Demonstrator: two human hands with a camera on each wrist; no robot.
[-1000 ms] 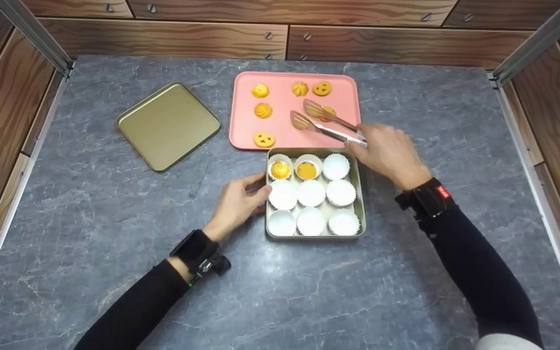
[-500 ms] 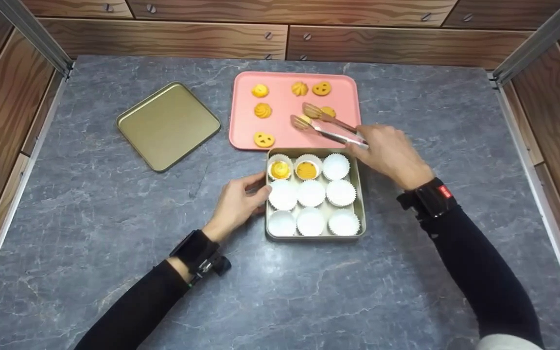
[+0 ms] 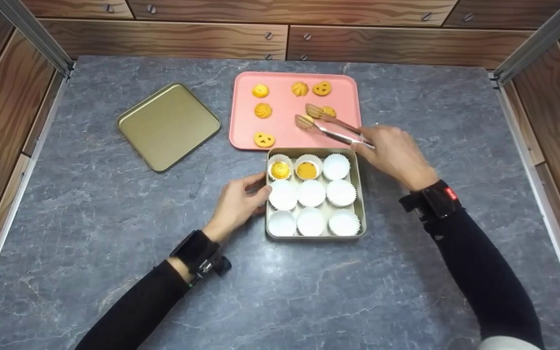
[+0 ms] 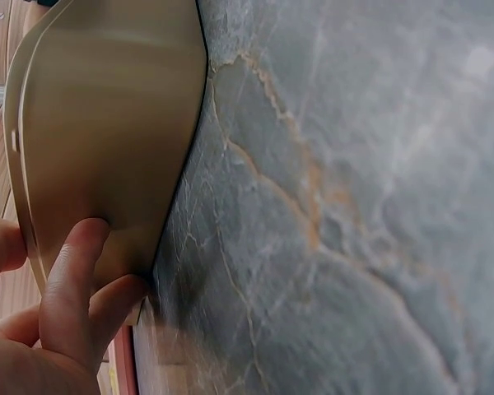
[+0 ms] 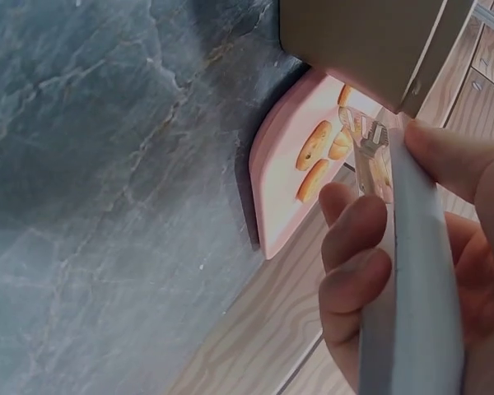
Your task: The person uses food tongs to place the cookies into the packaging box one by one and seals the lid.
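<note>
My left hand (image 3: 236, 201) holds the near-left wall of a gold square tin (image 3: 360, 218), thumb over the rim and fingers against its outside, as in the left wrist view. Inside stand rows of white paper cups (image 3: 311, 193); two back cups hold cookies (image 3: 280, 170). My right hand (image 3: 394, 153) grips metal tongs (image 3: 333, 135) with brown slotted heads, low over a pink tray (image 3: 280, 131). A yellow cookie (image 3: 307, 118) shows at the lower head, partly hidden; I cannot tell if it is pinched. Another cookie (image 3: 329, 111) lies behind the upper head.
More cookies lie on the pink tray, among them a pretzel cookie (image 3: 264, 139) and a swirled cookie (image 3: 262, 111). The gold lid (image 3: 168, 126) rests at the left on the grey marbled table (image 3: 114, 218). Wood-patterned panels (image 3: 163, 39) border it.
The tongs' heads have drawn slightly closer together and shifted a little to the right, with the right hand. The left hand and tin have stayed in place.
</note>
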